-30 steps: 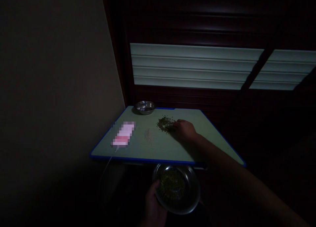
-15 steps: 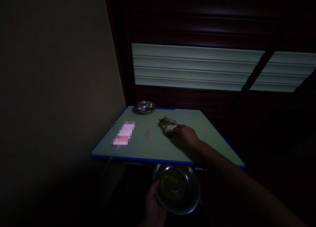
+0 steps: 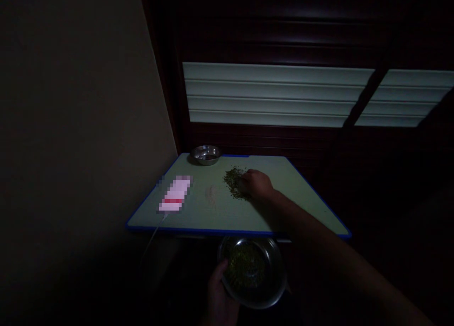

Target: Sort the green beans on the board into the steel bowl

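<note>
In the head view my left hand (image 3: 222, 290) grips a steel bowl (image 3: 275, 288) by its left rim, just below the front edge of the table (image 3: 283, 217). Small green beans (image 3: 244, 264), seemingly mung beans, lie inside it. My right hand (image 3: 258, 184) reaches over the table with fingers curled down at the right side of a loose pile of small green beans (image 3: 231, 180). Its fingertips are hidden, so what they hold does not show. Left of that pile lies a small, pale, thin heap (image 3: 212, 195) of something too fine to name.
A second steel bowl (image 3: 205, 155) stands at the table's back left corner. On the left lies a blurred-out pink phone-like device (image 3: 176, 193) with a white cable (image 3: 152, 238) running off the front edge. A wall rises at left, and a dark slatted cabinet (image 3: 276, 139) behind.
My right hand has moved slightly away from me and left, onto the right part of the bean pile. My left hand still holds the bowl in much the same place. The view has shifted a little.
</note>
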A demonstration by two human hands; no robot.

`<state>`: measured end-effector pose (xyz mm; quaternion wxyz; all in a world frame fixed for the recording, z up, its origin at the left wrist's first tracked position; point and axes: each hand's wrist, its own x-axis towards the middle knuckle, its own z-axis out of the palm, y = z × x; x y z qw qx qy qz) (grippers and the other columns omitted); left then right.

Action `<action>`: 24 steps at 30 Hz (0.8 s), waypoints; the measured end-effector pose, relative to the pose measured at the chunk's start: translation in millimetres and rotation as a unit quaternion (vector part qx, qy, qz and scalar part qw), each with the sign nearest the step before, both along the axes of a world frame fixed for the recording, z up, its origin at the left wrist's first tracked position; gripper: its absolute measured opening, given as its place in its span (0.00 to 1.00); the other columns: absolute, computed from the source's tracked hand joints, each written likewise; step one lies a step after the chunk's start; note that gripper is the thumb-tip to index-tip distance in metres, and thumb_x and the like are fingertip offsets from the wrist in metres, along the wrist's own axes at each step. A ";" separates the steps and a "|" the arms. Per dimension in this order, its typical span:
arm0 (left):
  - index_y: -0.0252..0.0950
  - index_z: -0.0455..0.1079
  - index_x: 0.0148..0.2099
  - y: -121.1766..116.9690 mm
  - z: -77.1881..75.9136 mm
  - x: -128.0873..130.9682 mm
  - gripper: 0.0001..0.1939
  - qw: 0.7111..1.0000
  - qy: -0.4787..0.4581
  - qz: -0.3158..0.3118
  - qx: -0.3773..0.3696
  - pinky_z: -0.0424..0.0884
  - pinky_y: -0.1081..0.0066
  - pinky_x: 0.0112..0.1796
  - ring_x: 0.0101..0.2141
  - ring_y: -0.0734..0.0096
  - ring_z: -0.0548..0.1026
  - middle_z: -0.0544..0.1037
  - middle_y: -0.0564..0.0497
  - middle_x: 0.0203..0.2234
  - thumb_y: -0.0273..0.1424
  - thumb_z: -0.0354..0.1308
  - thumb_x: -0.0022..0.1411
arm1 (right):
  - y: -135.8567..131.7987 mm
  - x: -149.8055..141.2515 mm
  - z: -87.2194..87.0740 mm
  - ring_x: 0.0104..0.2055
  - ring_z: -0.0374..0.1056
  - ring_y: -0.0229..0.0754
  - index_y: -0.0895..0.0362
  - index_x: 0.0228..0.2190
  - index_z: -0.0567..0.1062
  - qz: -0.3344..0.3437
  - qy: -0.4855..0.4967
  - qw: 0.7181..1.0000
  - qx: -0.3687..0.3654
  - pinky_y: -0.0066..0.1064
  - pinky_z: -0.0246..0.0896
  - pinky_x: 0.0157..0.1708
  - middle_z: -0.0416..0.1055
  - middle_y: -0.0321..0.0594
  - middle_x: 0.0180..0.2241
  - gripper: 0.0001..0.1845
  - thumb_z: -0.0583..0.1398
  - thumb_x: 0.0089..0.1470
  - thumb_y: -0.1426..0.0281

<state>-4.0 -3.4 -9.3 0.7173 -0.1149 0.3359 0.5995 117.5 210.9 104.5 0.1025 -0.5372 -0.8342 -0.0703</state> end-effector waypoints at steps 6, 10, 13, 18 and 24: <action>0.31 0.77 0.43 -3.0 7.7 1.0 0.13 1.000 0.014 0.006 -0.009 0.70 0.56 0.51 0.43 0.56 0.80 0.84 0.44 0.32 0.29 0.55 0.61 | -2.7 -0.3 1.2 0.42 0.69 0.43 0.53 0.38 0.80 0.054 0.001 0.998 -0.012 0.30 0.55 0.35 0.76 0.42 0.40 0.14 0.54 0.61 0.65; 0.31 0.77 0.45 -3.3 4.6 0.8 0.13 1.000 0.011 0.009 -0.010 0.70 0.56 0.50 0.41 0.56 0.81 0.84 0.44 0.32 0.29 0.54 0.61 | -8.9 8.3 -0.6 0.42 0.68 0.43 0.54 0.39 0.80 0.096 0.009 0.995 -0.008 0.29 0.56 0.37 0.76 0.43 0.41 0.14 0.55 0.62 0.65; 0.30 0.77 0.43 -3.1 0.8 0.3 0.12 1.000 0.011 0.004 -0.008 0.70 0.56 0.50 0.42 0.54 0.80 0.84 0.42 0.32 0.29 0.56 0.60 | -13.2 14.7 -2.8 0.43 0.68 0.43 0.53 0.40 0.80 0.107 0.008 0.994 -0.008 0.29 0.56 0.38 0.76 0.43 0.41 0.14 0.55 0.61 0.66; 0.28 0.77 0.42 -3.1 0.1 0.1 0.12 1.000 0.024 0.002 -0.007 0.71 0.56 0.49 0.42 0.53 0.80 0.84 0.41 0.32 0.30 0.57 0.59 | -21.3 23.6 -3.9 0.43 0.68 0.43 0.51 0.41 0.81 0.114 0.014 0.993 -0.009 0.28 0.56 0.37 0.76 0.42 0.40 0.13 0.56 0.60 0.68; 0.30 0.76 0.47 -2.0 -1.8 0.7 0.16 0.999 0.037 -0.001 -0.008 0.71 0.55 0.48 0.41 0.54 0.80 0.84 0.43 0.33 0.30 0.58 0.58 | -25.6 28.5 0.2 0.43 0.68 0.43 0.52 0.40 0.81 0.103 0.031 0.994 -0.004 0.29 0.57 0.38 0.76 0.43 0.40 0.13 0.57 0.60 0.67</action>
